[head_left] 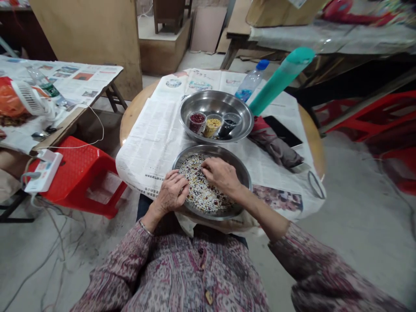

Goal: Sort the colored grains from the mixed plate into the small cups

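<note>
In front of me stands a steel basin [247, 173] holding a mix of white, yellow, dark red and black grains and beans [201, 188]. My left hand [172, 190] lies over its left rim, fingers bent and together, gripping the edge. Inside the basin, my right hand [221, 173] has its fingertips pinched down at the mix; anything between them is hidden. Just behind is a second steel basin [216, 100]. It holds three clear cups: one of dark red beans [197, 123], one of yellow grains or beans [212, 126], one of black beans [228, 125].
Newspaper [146, 143] covers the round table. Behind the basins are a blue-capped bottle [251, 80] and a long green tube-like object [282, 80]. Dark cloth [276, 145] and a black flat object [283, 130] lie right. A red stool [81, 173] with a power strip [43, 171] stands left.
</note>
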`<state>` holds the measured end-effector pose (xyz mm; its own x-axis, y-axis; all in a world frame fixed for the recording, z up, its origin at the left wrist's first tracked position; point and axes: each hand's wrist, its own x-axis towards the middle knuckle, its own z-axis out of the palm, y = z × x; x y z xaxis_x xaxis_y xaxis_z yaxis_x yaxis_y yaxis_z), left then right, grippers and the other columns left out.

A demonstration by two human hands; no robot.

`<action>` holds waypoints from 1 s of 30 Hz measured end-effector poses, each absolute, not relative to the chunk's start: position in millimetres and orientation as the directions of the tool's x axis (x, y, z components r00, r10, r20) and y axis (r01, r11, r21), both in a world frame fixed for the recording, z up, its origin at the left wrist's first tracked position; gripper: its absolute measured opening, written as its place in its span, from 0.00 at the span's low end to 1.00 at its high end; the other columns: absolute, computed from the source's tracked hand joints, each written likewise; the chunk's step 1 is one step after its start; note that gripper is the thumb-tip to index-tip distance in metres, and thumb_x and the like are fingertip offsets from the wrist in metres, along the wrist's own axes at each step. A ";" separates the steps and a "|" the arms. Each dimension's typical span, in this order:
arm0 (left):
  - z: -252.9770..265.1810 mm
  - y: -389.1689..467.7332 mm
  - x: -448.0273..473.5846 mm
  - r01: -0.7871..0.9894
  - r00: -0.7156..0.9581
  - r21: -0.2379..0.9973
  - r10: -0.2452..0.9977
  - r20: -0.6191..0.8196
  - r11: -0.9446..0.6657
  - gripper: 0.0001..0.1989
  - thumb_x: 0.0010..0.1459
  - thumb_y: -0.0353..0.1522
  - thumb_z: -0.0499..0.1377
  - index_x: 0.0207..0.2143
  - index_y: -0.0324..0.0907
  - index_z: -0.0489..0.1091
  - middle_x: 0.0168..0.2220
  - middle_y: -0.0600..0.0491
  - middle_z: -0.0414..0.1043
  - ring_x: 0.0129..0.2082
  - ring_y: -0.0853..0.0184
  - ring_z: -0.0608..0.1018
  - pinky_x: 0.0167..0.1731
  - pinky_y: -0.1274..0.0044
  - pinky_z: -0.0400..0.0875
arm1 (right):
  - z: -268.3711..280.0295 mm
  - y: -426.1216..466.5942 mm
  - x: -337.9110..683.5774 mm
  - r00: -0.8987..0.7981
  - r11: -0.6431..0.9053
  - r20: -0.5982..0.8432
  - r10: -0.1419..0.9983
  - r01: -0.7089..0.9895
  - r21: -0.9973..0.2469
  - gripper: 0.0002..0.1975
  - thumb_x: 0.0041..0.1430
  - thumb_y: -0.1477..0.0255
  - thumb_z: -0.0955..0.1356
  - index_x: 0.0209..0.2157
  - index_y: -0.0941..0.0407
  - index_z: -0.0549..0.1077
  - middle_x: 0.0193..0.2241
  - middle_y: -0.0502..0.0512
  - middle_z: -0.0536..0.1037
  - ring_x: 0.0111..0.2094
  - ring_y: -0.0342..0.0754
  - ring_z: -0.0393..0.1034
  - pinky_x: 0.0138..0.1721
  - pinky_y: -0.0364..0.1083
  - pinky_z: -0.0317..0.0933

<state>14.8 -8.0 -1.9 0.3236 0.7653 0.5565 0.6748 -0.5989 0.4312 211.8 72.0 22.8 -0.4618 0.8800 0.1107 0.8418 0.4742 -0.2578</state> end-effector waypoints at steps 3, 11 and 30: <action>-2.6 -7.7 14.3 0.679 0.332 0.431 0.772 0.542 -0.594 0.10 0.67 0.29 0.50 0.31 0.43 0.65 0.29 0.54 0.69 0.34 0.66 0.73 0.58 0.65 0.67 | 21.2 86.6 201.8 -0.385 0.418 0.171 0.907 0.871 -0.258 0.13 0.66 0.69 0.64 0.48 0.56 0.75 0.46 0.62 0.77 0.50 0.57 0.68 0.45 0.52 0.63; -4.0 -7.8 14.6 0.687 0.330 0.423 0.773 0.542 -0.590 0.10 0.66 0.29 0.50 0.31 0.43 0.66 0.30 0.54 0.69 0.35 0.65 0.73 0.57 0.65 0.67 | 28.5 59.5 204.7 -0.724 0.661 0.011 0.689 0.622 -0.420 0.05 0.63 0.73 0.66 0.39 0.56 0.74 0.38 0.57 0.74 0.38 0.49 0.69 0.40 0.47 0.63; -2.1 -8.2 15.3 0.655 0.299 0.451 0.756 0.582 -0.607 0.05 0.67 0.29 0.51 0.38 0.43 0.66 0.37 0.52 0.72 0.41 0.64 0.75 0.59 0.65 0.65 | 17.8 71.2 209.7 -0.540 0.561 0.157 0.827 0.772 -0.299 0.18 0.66 0.68 0.63 0.54 0.57 0.74 0.50 0.64 0.75 0.54 0.58 0.66 0.55 0.57 0.65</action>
